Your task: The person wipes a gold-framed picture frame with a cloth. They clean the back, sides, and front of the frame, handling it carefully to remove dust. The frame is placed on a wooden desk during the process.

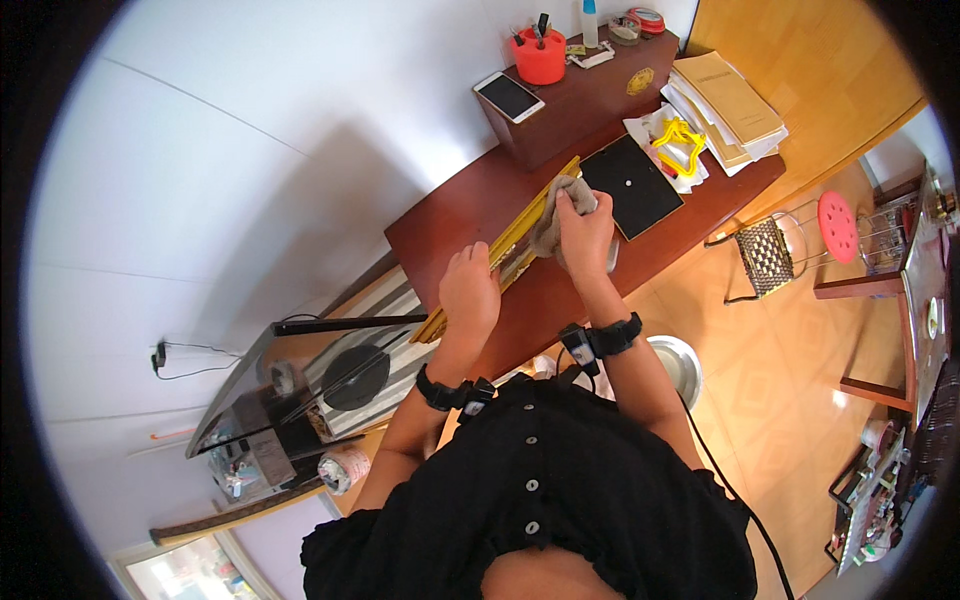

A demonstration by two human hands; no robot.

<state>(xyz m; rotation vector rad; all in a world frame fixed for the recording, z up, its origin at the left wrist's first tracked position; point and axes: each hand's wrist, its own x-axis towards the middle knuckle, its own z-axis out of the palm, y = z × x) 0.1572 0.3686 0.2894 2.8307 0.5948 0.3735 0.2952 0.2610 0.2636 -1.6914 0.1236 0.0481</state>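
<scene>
A gold-coloured ornate frame (520,226) stands on edge over the reddish-brown wooden cabinet top (457,202). My left hand (470,289) grips the near left part of the frame, its fingers over the edge. Farther right, my right hand (586,232) holds a grey-brown cloth (553,222) against the frame. The cloth bunches over the frame's rim and hides part of it. Just beyond my right hand lies a flat black panel (632,186) with a small white spot.
A dark red wooden box (577,101) at the back bears a white smartphone (508,97) and a red pen holder (538,56). Papers and brown envelopes (729,97) lie right, beside a yellow plastic item (681,144). A television (247,390) stands left; a metal basin (679,367) is on the floor.
</scene>
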